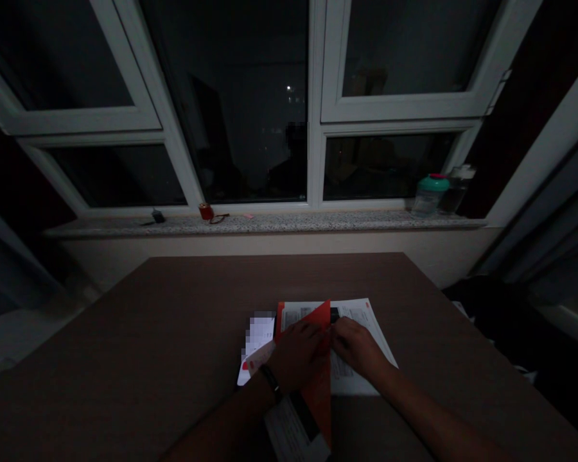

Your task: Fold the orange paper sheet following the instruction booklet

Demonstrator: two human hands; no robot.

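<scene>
An open booklet with white printed pages (pixel 359 384) lies on the table before me. Across its middle, an orange sheet (pixel 318 404) is folded over, with a straight edge running towards me. My left hand (pixel 298 350), a dark band at its wrist, lies over the orange sheet with its fingers stretched along it. At the sheet's right edge, my right hand (pixel 356 340) is closed, fingers curled in a pinch; the dim light hides its fingertips. A phone with a lit screen (pixel 259 335) lies left of the booklet, partly covered by a paper corner.
The brown wooden table (pixel 173 333) reaches to the wall under the window. On the stone sill (pixel 279 222) stand a small red object (pixel 205 211), a small dark bottle (pixel 158 216) and a clear container with a teal lid (pixel 431 196). Dark fabric (pixel 501 327) lies right of the table.
</scene>
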